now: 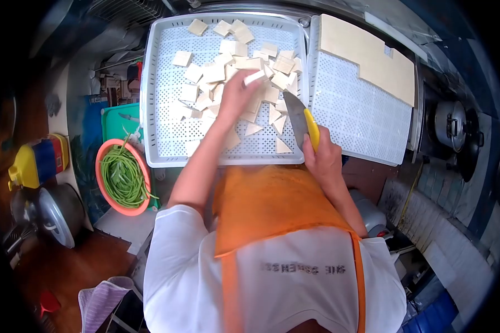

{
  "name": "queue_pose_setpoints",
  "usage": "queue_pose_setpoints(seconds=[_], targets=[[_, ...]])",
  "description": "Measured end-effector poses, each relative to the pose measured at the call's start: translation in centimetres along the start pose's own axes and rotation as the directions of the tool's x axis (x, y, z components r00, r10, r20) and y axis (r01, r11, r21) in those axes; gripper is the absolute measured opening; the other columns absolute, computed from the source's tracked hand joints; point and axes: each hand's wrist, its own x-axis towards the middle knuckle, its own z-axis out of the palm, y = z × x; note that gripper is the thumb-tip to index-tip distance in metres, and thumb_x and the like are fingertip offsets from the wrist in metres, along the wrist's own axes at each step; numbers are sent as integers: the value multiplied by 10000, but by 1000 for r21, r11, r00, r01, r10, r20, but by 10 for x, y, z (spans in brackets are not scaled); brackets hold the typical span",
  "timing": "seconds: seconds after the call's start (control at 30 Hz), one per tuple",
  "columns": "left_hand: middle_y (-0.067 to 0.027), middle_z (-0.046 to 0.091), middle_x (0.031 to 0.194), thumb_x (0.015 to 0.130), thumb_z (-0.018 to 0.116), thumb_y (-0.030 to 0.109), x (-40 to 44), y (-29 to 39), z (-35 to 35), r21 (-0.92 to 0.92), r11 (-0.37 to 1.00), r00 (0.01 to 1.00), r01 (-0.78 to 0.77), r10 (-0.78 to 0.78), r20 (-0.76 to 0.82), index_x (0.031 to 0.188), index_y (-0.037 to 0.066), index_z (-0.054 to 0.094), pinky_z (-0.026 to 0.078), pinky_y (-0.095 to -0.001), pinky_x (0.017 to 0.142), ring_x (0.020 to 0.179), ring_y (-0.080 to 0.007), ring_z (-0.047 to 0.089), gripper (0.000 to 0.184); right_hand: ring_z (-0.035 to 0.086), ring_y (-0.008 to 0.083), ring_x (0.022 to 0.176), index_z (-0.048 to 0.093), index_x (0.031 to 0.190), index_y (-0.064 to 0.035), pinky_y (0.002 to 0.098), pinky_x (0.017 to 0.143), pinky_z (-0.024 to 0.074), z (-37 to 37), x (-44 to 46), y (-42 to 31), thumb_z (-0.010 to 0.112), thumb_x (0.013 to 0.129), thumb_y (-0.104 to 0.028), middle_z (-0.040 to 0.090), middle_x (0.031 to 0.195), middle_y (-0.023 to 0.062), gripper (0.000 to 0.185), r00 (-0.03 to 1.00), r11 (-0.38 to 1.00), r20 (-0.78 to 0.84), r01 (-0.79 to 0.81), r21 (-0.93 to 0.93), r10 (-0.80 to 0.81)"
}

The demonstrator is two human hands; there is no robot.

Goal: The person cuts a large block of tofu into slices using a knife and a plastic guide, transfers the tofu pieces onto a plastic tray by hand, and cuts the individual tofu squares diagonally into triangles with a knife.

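Observation:
Many pale cut pieces (214, 72), squares and triangles, lie in the white perforated tray (145, 111) before me. Over the middle of the tray, my left hand (240, 91) is closed on one pale piece (254, 77), with other pieces under it. My right hand (323, 155) grips the yellow handle of a knife (299, 117) at the tray's right front corner. The blade points up and left, its tip near the pieces. A large uncut pale slab (361, 47) rests in a second perforated tray (366, 147) to the right.
An orange basket (103, 183) of green beans (122, 173) stands at the left, by a green board (112, 125) with a small knife. A yellow container (30, 165) and a metal pot are farther left. A lidded pot (450, 126) sits at the far right.

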Motion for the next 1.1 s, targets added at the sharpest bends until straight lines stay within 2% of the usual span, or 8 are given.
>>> queue_pose_setpoints(seconds=[0.07,0.17,0.73,0.83,0.93,0.97,1.03,1.1], targets=[[-51,660,1082,955,588,67,-25,22,8,-423,835,935,351,-334,118,1242,10,530,518,-214,734,855,-80,625,298,631,365,540,535,1100,-10,411,472,473,-1,4,-9,646,897,-76,592,633,191,241,999,1000,-17,28,-12,-28],[-73,665,1091,951,559,28,-51,24,29,-714,546,876,438,-438,202,1302,-9,526,554,-224,750,926,-118,656,355,623,357,527,533,1098,-7,407,463,470,4,8,-18,645,894,-73,589,632,189,242,1000,999,7,23,-28,-22],[-22,682,1137,954,542,51,-71,7,50,-613,592,848,522,-437,300,1290,48,594,511,-249,814,972,-110,637,339,608,411,566,487,1111,3,476,506,472,20,-4,-10,611,904,-90,595,654,224,258,976,996,219,37,-78,-19],[-55,703,996,935,575,57,-79,2,56,-577,601,827,553,-483,289,1241,11,603,527,-268,712,890,-120,646,311,609,435,594,486,1117,-4,501,531,474,26,-6,4,612,905,-110,601,663,233,269,959,996,276,-37,-75,57],[-99,719,1011,975,540,132,-64,14,28,191,951,928,243,-285,238,1172,22,670,510,-290,808,920,-143,656,260,610,439,601,498,1106,-13,503,537,474,21,-9,12,622,905,-123,602,660,232,260,965,996,249,-79,-38,86],[-140,717,950,964,572,186,-55,16,23,179,977,985,117,-137,102,1144,14,680,515,-331,788,830,-213,668,271,611,436,597,504,1101,-15,498,533,474,16,-11,12,626,905,-125,601,657,232,256,974,997,212,-75,-27,79],[-127,712,908,905,590,146,-26,28,13,418,873,960,-250,278,-8,1068,27,696,517,-370,777,842,-266,646,228,612,432,587,513,1092,-16,487,523,474,13,-13,12,631,905,-125,597,649,229,247,983,998,173,-61,-17,63],[-117,701,882,850,588,109,1,21,19,586,721,929,-369,309,206,976,36,693,514,-387,778,893,-280,626,179,610,427,574,520,1084,-14,473,511,473,11,-12,13,636,906,-121,590,637,226,238,985,999,166,-39,-23,42]])
